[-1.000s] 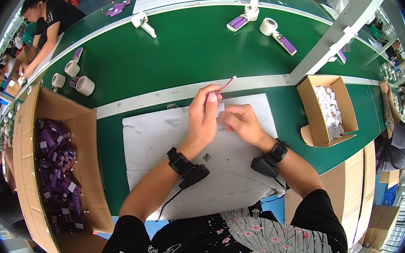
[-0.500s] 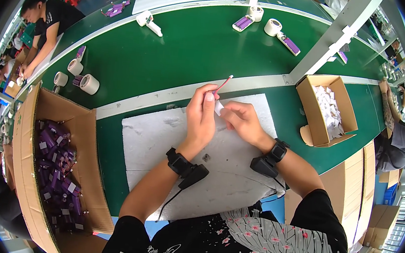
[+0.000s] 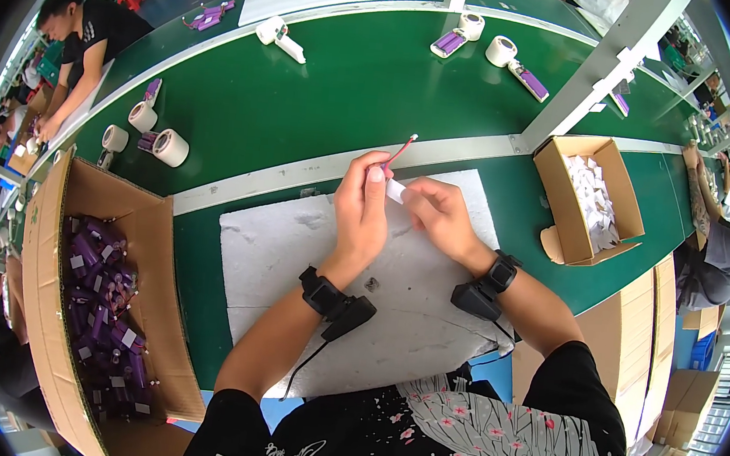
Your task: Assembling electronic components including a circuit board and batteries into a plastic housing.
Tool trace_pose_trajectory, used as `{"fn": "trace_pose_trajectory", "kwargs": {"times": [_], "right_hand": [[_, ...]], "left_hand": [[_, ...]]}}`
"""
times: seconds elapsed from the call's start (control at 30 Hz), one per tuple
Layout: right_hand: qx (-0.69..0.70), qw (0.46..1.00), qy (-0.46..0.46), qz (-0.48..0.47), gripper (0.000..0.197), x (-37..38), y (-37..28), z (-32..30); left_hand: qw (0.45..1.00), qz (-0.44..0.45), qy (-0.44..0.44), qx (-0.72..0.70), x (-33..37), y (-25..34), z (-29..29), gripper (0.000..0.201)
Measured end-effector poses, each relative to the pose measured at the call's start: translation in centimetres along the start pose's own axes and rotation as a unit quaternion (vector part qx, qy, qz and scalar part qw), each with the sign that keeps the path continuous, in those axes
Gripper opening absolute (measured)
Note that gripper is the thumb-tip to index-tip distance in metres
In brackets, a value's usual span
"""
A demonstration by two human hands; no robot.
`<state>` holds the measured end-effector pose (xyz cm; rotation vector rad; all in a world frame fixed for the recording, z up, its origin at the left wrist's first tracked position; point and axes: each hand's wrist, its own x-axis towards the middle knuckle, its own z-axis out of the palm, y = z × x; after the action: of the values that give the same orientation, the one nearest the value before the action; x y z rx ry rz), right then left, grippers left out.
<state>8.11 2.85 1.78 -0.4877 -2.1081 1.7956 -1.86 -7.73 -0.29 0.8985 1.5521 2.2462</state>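
Note:
My left hand (image 3: 361,212) is closed around a small battery pack, mostly hidden by the fingers. A thin red lead (image 3: 402,150) with a white plug at its tip sticks up past my fingertips. Close on the right, my right hand (image 3: 441,218) pinches a small white label (image 3: 395,190) against the side of the pack, between the two hands. Both hands are above a worn white foam sheet (image 3: 291,260) on the green bench.
At left, a deep cardboard box (image 3: 183,342) holds many purple battery packs (image 3: 106,317). At right, a smaller carton (image 3: 553,171) holds white slips (image 3: 590,201). Beyond a metal rail (image 3: 274,169), a green belt (image 3: 344,77) carries white rolls (image 3: 170,148) and packs. A post (image 3: 585,82) rises right.
Rolls and packs on the green belt have shifted a little to the right. My hands stay nearly in place; the white label shows slightly more to the left.

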Motion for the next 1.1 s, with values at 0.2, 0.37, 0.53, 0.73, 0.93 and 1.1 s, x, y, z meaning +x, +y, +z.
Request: {"fn": "trace_pose_trajectory", "kwargs": {"times": [0.2,0.37,0.53,0.73,0.93,1.1], "right_hand": [[-0.023,0.999,-0.035,-0.007,0.014,-0.02,0.03,-0.12],[-0.063,0.996,-0.066,-0.013,0.013,0.00,0.13,-0.32],[-0.081,0.994,-0.070,-0.021,0.012,0.07,0.13,-0.38],[-0.097,0.992,-0.081,-0.018,0.009,0.00,-0.15,-0.40],[-0.114,0.989,-0.088,-0.021,0.007,0.17,-0.12,-0.52],[-0.123,0.989,-0.078,-0.033,0.008,0.11,0.01,-0.37]], "left_hand": [[0.999,0.027,0.011,0.021,0.09,-0.21,0.02,0.028],[0.999,0.032,0.015,0.026,0.12,-0.19,0.10,0.028],[0.998,0.051,0.019,0.027,0.13,-0.48,0.16,0.027],[0.998,0.056,0.020,0.028,0.25,-0.68,0.23,0.027],[0.998,0.052,0.018,0.024,0.36,-0.68,0.32,0.027],[0.999,0.042,0.014,0.022,0.30,-0.68,0.20,0.027]]}}
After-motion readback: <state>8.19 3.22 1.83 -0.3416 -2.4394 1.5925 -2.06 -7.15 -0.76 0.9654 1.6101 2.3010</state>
